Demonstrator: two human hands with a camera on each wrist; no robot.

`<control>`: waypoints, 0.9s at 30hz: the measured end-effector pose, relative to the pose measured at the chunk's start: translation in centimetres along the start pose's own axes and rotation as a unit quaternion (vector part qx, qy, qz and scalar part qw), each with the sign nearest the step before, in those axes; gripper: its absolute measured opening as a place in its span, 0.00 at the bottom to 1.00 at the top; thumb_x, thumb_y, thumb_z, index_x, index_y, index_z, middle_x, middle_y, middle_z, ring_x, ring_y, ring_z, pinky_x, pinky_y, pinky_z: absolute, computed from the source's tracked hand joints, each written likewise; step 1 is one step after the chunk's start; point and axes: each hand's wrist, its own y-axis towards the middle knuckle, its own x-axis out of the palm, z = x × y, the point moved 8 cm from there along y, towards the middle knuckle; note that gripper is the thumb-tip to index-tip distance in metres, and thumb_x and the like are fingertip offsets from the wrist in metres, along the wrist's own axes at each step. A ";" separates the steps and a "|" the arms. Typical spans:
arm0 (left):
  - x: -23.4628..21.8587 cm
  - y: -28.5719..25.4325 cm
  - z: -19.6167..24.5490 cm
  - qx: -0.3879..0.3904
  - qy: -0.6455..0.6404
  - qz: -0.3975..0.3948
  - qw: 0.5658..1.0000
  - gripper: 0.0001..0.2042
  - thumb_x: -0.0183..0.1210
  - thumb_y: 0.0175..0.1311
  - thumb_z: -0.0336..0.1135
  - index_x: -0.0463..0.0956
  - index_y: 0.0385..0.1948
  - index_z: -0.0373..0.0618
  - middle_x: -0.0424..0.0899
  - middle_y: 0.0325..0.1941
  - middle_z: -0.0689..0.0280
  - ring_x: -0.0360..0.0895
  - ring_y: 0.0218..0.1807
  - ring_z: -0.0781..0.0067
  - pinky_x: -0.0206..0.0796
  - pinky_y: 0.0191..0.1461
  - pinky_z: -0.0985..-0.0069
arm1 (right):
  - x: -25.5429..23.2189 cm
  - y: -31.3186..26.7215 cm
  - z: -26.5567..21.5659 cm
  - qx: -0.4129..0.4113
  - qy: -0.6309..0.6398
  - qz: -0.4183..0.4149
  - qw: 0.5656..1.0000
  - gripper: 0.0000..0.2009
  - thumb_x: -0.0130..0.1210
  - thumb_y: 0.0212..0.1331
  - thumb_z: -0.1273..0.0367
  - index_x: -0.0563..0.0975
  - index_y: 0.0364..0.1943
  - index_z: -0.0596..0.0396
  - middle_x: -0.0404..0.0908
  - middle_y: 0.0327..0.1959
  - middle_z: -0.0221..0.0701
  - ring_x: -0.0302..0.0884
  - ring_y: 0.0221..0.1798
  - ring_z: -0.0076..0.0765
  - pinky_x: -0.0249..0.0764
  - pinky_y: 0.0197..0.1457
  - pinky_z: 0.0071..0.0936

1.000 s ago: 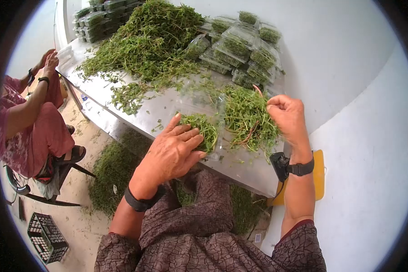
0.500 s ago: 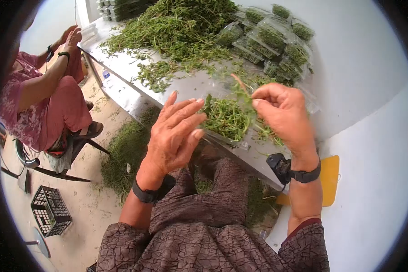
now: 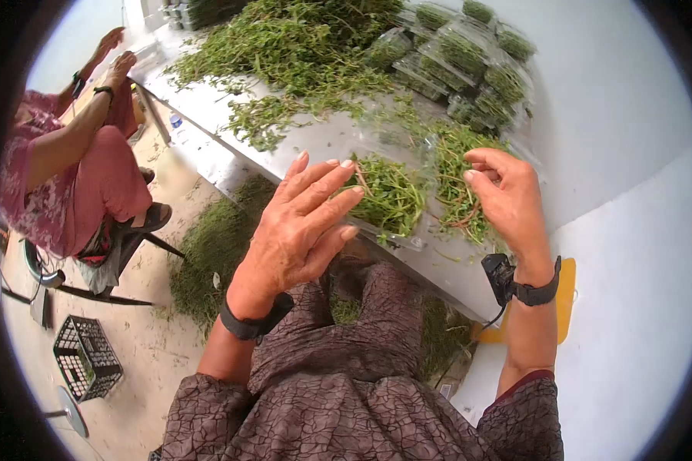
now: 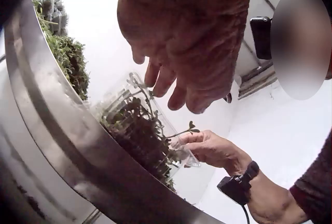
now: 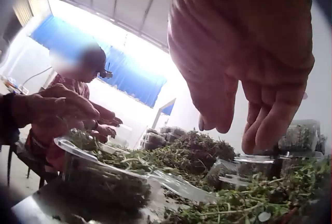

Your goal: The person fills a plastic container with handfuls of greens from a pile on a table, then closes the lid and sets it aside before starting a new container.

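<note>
An uncovered clear container filled with green sprigs [image 3: 388, 196] lies near the table's front edge; in the right wrist view its rim [image 5: 65, 143] shows. My left hand [image 3: 288, 223] hovers at its left side, fingers extended and apart, holding nothing. Over the loose greens [image 3: 461, 180] to the container's right is my right hand [image 3: 511, 196], fingers bent. From the right wrist, that hand [image 5: 244, 58] shows a gap between thumb and fingers and nothing in it. A reddish stem [image 3: 360, 178] lies at the left of the container's greens.
A large heap of greens [image 3: 292, 46] covers the back of the table [image 3: 200, 115]. Filled clear boxes [image 3: 457, 58] are stacked by the wall. Another person [image 3: 92, 169] sits at left, a black crate [image 3: 87, 357] on the floor nearby.
My right hand has let go of the sprig with the reddish stem and moved right, off the container. My left hand has shifted slightly right.
</note>
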 end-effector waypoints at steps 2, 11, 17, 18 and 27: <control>0.8 0.7 0.9 0.015 -0.003 -0.034 0.999 0.21 0.63 0.58 0.39 0.77 0.55 0.50 0.73 0.65 0.60 0.66 0.69 0.53 0.47 0.76 0.47 | -0.7 -0.2 0.8 -0.014 -0.039 0.002 0.999 0.13 0.59 0.53 0.73 0.80 0.43 0.64 0.83 0.35 0.34 0.77 0.33 0.26 0.73 0.38 0.25; 3.6 2.6 1.6 0.024 0.022 -0.120 0.992 0.17 0.64 0.54 0.35 0.79 0.46 0.45 0.80 0.49 0.60 0.70 0.63 0.56 0.42 0.77 0.47 | -1.0 -1.3 4.7 -0.062 -0.170 -0.025 0.983 0.16 0.58 0.48 0.73 0.82 0.44 0.56 0.82 0.40 0.44 0.80 0.44 0.54 0.75 0.49 0.44; 3.4 3.5 1.3 -0.002 0.031 -0.097 0.995 0.12 0.65 0.53 0.34 0.81 0.39 0.44 0.81 0.39 0.62 0.74 0.57 0.59 0.46 0.75 0.47 | 0.8 -1.2 7.1 -0.073 -0.284 -0.035 0.955 0.17 0.59 0.45 0.77 0.82 0.43 0.56 0.79 0.33 0.43 0.78 0.40 0.53 0.75 0.43 0.43; 3.3 3.7 1.1 -0.010 0.031 -0.095 0.995 0.10 0.65 0.52 0.33 0.82 0.37 0.44 0.81 0.37 0.63 0.75 0.55 0.60 0.47 0.75 0.48 | 0.8 -1.3 6.9 -0.079 -0.316 -0.019 0.945 0.16 0.59 0.44 0.77 0.83 0.42 0.55 0.78 0.32 0.43 0.77 0.39 0.52 0.74 0.42 0.44; 3.3 4.3 0.6 -0.024 0.040 -0.062 0.997 0.12 0.66 0.50 0.29 0.82 0.38 0.42 0.80 0.43 0.59 0.74 0.55 0.55 0.52 0.74 0.51 | 0.1 -0.6 7.6 -0.104 -0.304 0.030 0.947 0.03 0.57 0.46 0.73 0.81 0.25 0.53 0.76 0.25 0.42 0.77 0.33 0.52 0.73 0.36 0.45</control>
